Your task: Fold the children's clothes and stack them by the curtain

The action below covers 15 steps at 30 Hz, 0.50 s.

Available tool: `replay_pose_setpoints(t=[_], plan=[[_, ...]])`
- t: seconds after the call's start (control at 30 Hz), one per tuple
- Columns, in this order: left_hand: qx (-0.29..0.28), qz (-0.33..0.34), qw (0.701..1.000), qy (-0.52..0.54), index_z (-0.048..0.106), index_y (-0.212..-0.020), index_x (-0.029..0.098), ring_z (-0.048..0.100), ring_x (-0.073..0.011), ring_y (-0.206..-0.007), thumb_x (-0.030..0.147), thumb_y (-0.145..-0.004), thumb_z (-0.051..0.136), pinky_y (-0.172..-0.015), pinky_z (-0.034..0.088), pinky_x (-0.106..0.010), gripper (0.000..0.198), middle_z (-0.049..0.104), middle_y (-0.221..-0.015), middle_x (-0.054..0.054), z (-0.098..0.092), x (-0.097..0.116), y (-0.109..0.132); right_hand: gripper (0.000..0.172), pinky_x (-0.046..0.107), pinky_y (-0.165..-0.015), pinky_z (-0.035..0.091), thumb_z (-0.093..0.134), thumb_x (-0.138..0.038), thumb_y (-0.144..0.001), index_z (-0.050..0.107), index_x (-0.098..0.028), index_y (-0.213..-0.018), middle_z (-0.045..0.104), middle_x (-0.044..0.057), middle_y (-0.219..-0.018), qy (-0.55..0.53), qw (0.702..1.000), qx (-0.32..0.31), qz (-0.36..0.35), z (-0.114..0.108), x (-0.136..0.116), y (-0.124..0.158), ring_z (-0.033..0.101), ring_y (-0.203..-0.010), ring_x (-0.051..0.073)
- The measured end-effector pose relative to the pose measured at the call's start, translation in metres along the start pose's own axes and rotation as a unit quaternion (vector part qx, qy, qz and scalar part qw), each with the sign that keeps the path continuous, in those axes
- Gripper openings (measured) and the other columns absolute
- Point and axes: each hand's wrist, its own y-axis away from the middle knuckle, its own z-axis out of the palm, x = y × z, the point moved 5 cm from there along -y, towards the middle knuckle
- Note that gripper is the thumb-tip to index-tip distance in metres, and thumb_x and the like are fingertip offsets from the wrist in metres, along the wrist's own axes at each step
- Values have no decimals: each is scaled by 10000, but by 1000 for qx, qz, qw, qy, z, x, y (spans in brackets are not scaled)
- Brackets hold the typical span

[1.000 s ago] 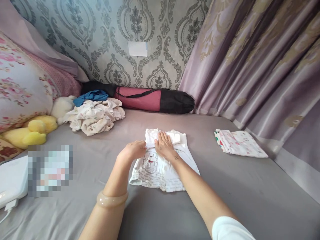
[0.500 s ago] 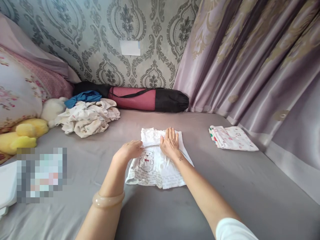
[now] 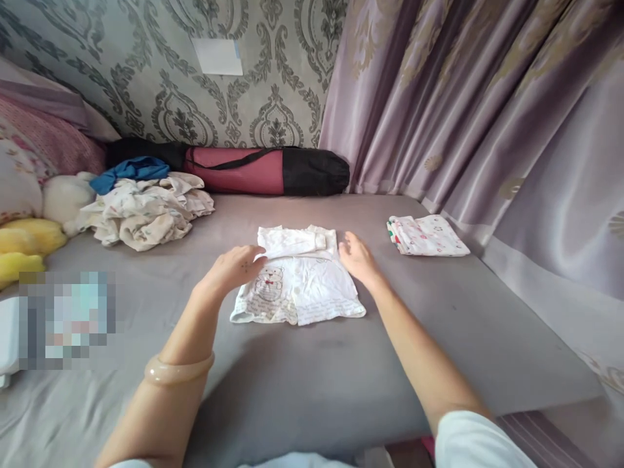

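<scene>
Shirt (image 3: 305,281) (white) between both hands (image 3: 237,266) (image 3: 359,259).

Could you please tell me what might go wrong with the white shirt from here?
The sleeve folded across the top of the white shirt might shift if the left hand, at the shirt's left edge, catches it. The right hand, near the opposite edge, could nudge that side askew. Wrinkles across the front may set as creases.

Site: a home, apparently a bedroom. Evidence: grey sheet (image 3: 439,331) spread like bedding, floral pillow (image 3: 17,179) at left, 1 white plush toy (image 3: 65,198), damask-patterned wallpaper (image 3: 268,58), long lilac curtain (image 3: 439,97).
</scene>
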Motion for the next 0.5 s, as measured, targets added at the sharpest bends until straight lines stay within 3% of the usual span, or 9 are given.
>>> replay_pose_setpoints(t=[0.07,0.23,0.33,0.5], plan=[[13,-31,999,18,621,-1199,227,634,-253,-1044,399,-917,370,-873,462,-323,415,674,-1196,-90,1,-10,12,485,343,-970,448,423,-303,-912,492,-104,-1348,660,157,-1205,-26,999,-18,29,-16,28,14,644,-1068,228],[10,-133,989,65,608,-1204,172,662,-251,-933,463,-873,383,-811,475,-322,495,713,-1061,-112,16,-41,46,375,267,-674,520,460,-299,-899,533,-147,-1233,725,83,-921,-109,984,-102,101,-25,74,56,690,-718,152],[-10,-166,981,95,595,-1202,134,669,-241,-877,501,-846,399,-767,480,-308,548,722,-988,-109,30,-46,61,354,248,-585,497,463,-314,-892,538,-149,-1196,722,62,-851,-136,973,-149,114,-18,73,75,662,-622,138],[-3,-172,978,117,540,-1240,112,649,-225,-825,576,-832,413,-748,469,-304,631,707,-888,-86,44,-34,77,389,277,-670,475,523,-410,-852,575,-188,-1168,695,14,-753,-23,989,-140,37,-13,53,89,646,-687,164]])
